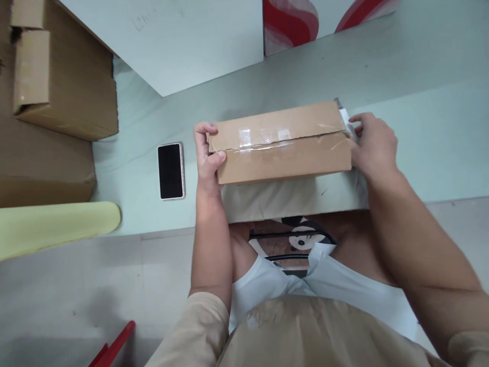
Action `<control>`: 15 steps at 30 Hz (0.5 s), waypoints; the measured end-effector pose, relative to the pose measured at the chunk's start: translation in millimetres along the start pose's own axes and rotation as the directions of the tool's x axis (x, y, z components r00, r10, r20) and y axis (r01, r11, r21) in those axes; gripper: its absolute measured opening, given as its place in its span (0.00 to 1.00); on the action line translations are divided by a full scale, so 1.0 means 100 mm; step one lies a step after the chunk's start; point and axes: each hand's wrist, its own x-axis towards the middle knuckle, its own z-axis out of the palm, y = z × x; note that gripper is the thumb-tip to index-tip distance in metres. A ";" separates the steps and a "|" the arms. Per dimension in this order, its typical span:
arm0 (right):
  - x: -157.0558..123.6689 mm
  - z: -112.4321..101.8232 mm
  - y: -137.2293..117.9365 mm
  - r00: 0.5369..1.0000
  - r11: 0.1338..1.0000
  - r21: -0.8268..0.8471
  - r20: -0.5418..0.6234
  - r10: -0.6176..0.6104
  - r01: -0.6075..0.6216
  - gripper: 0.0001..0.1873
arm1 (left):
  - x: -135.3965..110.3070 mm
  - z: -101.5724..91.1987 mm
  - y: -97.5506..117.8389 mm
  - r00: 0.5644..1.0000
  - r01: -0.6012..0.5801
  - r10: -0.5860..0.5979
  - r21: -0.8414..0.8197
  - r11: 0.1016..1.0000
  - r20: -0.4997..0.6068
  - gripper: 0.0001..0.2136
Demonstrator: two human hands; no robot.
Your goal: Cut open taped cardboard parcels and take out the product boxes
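Note:
A brown cardboard box (282,158) with clear tape along its top seam is held over the pale table in front of me. My left hand (208,153) grips its left end, thumb on the top side and fingers bent around the far corner. At the right end, my right hand (372,145) has its fingers curled at a piece of white material (348,122) that sticks out by the box's edge. Whether that is a label, tape or a flap I cannot tell. Part of the right fingers is hidden behind the box's end.
A phone (170,171) lies face up left of the box. Larger cardboard boxes (76,76) stand at the far left, beside a yellow chair-like edge (57,224). White panels (183,41) stand at the back of the table (428,117). Something red (114,346) shows low left.

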 end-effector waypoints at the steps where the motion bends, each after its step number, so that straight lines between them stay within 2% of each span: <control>1: 0.01 0.02 0.00 1.000 0.997 0.072 -0.020 -0.004 0.005 0.22 | 0.00 0.01 -0.01 1.000 -0.010 0.010 0.010 1.000 -0.011 0.30; 3: 0.07 0.10 -0.01 0.997 0.948 0.317 -0.059 0.042 -0.021 0.26 | -0.01 0.02 -0.02 0.999 -0.025 0.026 0.029 0.999 -0.029 0.31; 4: 0.11 0.14 -0.01 0.993 0.883 0.466 -0.068 0.093 -0.051 0.28 | -0.01 0.03 -0.02 0.999 -0.030 0.031 0.034 0.999 -0.034 0.31; 6: 0.18 0.21 -0.05 0.985 0.687 0.723 -0.056 0.165 -0.074 0.29 | -0.02 0.05 -0.04 0.998 -0.040 0.041 0.035 0.999 -0.037 0.30; 8: 0.22 0.21 -0.14 0.983 0.476 0.879 -0.068 0.172 -0.023 0.29 | -0.03 0.07 -0.05 0.998 -0.046 0.047 0.032 0.998 -0.036 0.29; 10: 0.21 0.11 -0.26 0.983 0.262 0.964 -0.088 0.160 0.044 0.28 | -0.03 0.08 -0.06 0.999 -0.034 0.035 0.032 0.999 -0.030 0.29; 12: 0.16 -0.09 -0.38 0.981 0.036 0.998 -0.052 0.186 0.046 0.26 | -0.05 0.11 -0.05 1.000 -0.011 0.012 0.028 1.000 -0.020 0.29; 13: 0.13 -0.20 -0.42 0.980 -0.045 0.998 -0.031 0.197 0.041 0.24 | -0.05 0.13 -0.04 1.000 -0.001 0.001 0.026 1.000 -0.012 0.29; 14: 0.09 -0.31 -0.45 0.981 -0.062 0.997 -0.022 0.191 0.034 0.21 | -0.06 0.16 -0.03 1.000 0.006 -0.006 0.023 1.000 -0.004 0.30; 15: 0.05 -0.41 -0.48 0.985 -0.016 0.999 -0.030 0.172 0.033 0.18 | -0.07 0.19 -0.03 1.000 0.009 -0.009 0.021 1.000 0.003 0.30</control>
